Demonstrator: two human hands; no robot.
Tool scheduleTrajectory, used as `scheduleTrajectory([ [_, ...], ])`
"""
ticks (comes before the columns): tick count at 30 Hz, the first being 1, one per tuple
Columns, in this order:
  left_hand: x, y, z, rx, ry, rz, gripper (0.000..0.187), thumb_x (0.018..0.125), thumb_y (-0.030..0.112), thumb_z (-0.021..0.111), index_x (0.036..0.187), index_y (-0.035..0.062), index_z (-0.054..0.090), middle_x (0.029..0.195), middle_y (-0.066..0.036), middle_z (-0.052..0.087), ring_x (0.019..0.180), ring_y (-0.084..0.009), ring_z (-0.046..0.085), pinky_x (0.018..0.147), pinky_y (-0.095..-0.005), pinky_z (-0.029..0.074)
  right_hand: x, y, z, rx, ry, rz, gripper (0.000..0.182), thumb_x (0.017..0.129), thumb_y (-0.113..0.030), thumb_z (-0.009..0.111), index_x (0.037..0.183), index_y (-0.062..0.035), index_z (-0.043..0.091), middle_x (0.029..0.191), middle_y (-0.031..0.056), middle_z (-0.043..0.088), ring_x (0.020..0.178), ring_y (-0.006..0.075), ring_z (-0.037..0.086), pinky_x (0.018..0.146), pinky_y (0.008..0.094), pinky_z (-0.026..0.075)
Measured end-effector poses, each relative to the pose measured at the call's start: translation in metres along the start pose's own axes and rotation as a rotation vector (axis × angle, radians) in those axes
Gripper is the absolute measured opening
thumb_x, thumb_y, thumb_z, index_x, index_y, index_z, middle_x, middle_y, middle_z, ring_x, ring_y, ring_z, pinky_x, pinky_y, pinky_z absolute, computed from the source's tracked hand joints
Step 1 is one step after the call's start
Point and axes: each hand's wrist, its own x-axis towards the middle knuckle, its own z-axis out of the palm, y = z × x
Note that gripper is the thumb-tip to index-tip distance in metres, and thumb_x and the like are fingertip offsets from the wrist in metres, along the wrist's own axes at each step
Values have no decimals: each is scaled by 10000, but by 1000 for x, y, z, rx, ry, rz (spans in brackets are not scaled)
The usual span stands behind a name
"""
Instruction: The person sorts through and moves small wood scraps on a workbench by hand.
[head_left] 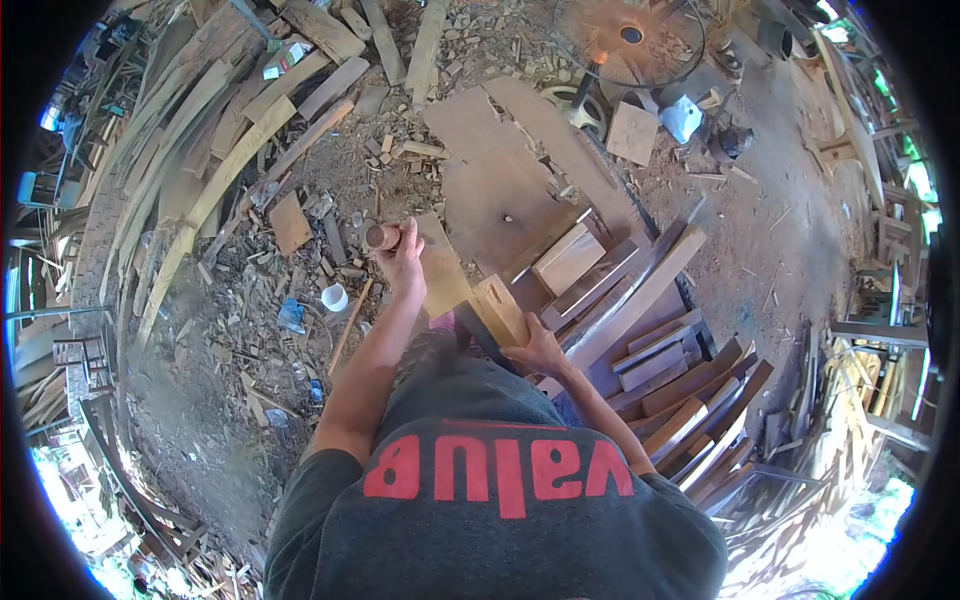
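Raised at the left, my left hand (403,268) is closed around a short round piece of reddish-brown wood (381,237), its round end facing up. I cannot tell whether it is part of a longer tool. My right hand (538,352) grips the near end of a pale wooden block (499,305) with a narrow slot cut near its far end. Beside that block, a flat yellowish board (442,270) lies between my two hands. Several cut wooden pieces, among them a thick block (568,260), lie just to the right.
A round-caged fan (630,36) stands at the far right on a base. Long planks (200,210) are piled at the left. Wood scraps and a white cup (334,297) litter the ground. More cut lengths (690,425) are stacked by my right side.
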Motion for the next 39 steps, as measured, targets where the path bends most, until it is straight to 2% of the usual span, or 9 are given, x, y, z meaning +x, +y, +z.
scheduleTrajectory([
  [6, -1, -2, 2, -36, -4, -15, 331, 860, 175, 765, 1072, 151, 511, 1086, 17, 485, 1042, -134, 509, 916, -461, 518, -3, 0, 0, -6, -7, 8, 770, 683, -406, 798, 1231, 6, 448, 979, 299, 661, 930, 429, 668, 828, 462, 521],
  [20, -7, -4, 9, 8, 69, 74, 371, 868, 247, 762, 1088, 124, 490, 1129, -9, 472, 1069, -157, 509, 961, -531, 496, -4, 5, 0, -24, -6, 20, 753, 682, -421, 784, 1206, 2, 447, 973, 300, 662, 928, 431, 669, 839, 462, 521],
  [35, -6, -5, 11, -12, 91, 72, 354, 876, 249, 753, 1069, 129, 481, 1118, -4, 468, 1048, -153, 511, 954, -522, 500, -2, 2, -2, -26, -11, 1, 727, 689, -413, 782, 1191, -12, 443, 963, 300, 660, 923, 430, 671, 826, 465, 526],
  [39, -3, -9, 9, -21, 94, 60, 340, 878, 245, 752, 1061, 134, 487, 1108, 3, 476, 1042, -150, 512, 956, -525, 491, -2, 2, -3, -15, -17, 20, 723, 688, -404, 801, 1183, 6, 469, 998, 272, 658, 954, 409, 663, 840, 449, 509],
])
